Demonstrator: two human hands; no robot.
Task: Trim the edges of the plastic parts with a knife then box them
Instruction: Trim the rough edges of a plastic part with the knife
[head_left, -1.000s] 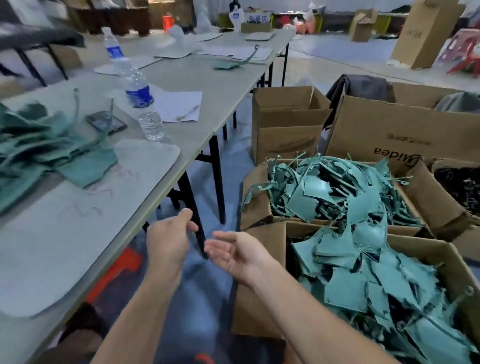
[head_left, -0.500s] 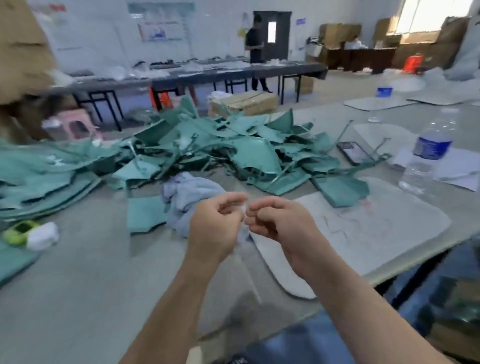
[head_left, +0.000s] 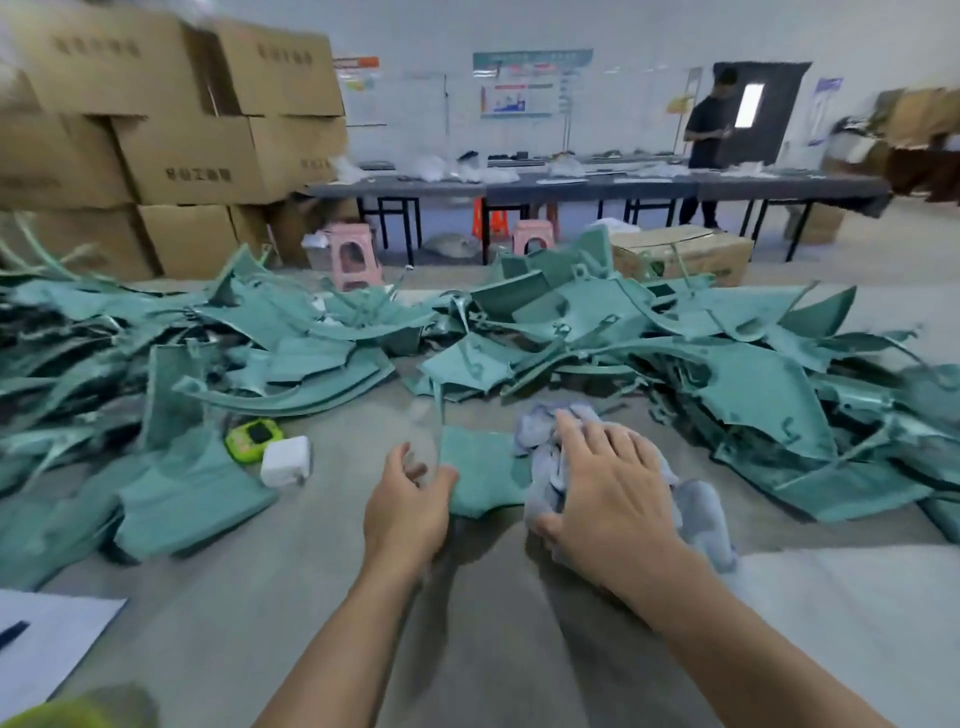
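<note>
Head view: we see plastic parts (head_left: 597, 332) heaped on the surface (head_left: 322, 613), apparently untrimmed, none boxed. Our right hand (head_left: 608, 499) lies flat, fingers spread, on a cloth (head_left: 698, 512). Our left hand (head_left: 408, 512) curls beside one flat part (head_left: 485, 475), its grip unclear through blur. No knife shows; most work remains.
</note>
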